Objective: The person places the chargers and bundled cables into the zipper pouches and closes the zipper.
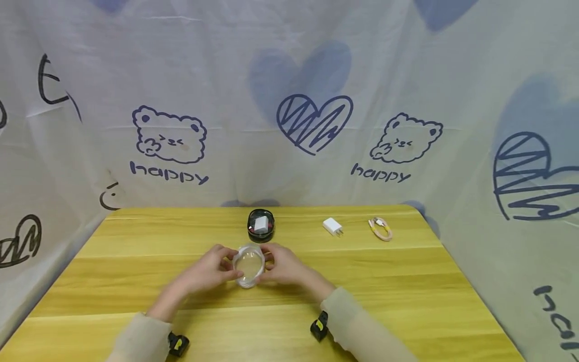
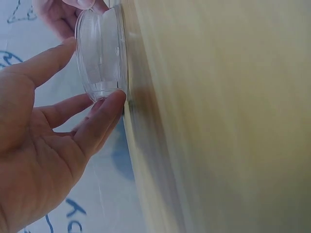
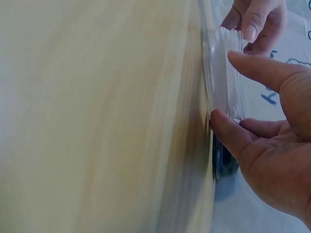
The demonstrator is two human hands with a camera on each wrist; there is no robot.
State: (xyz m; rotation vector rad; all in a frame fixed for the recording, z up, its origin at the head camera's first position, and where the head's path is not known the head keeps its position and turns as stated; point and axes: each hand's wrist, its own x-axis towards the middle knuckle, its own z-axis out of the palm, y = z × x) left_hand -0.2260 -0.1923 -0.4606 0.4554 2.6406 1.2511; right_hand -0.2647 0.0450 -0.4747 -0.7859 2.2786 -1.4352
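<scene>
A shallow, clear, round plastic case (image 1: pixel 249 266) is held between both hands, close over the wooden table. My left hand (image 1: pixel 214 269) grips its left side; in the left wrist view the thumb is at one rim and the fingers at the other edge of the case (image 2: pixel 102 56). On the opposite side, my right hand (image 1: pixel 282 265) holds it with thumb and fingers spread around the case's ridged wall (image 3: pixel 226 73). Just beyond stands a black, rounded container (image 1: pixel 254 235) with a white block (image 1: pixel 261 224) inside.
To the right at the back, a white plug adapter (image 1: pixel 332 227) lies with its prongs showing. Beside it is a coiled pale pink cable (image 1: pixel 381 230) with yellow ties. A printed cloth (image 1: pixel 235 100) hangs behind the wooden table (image 1: pixel 393 291) and along its sides.
</scene>
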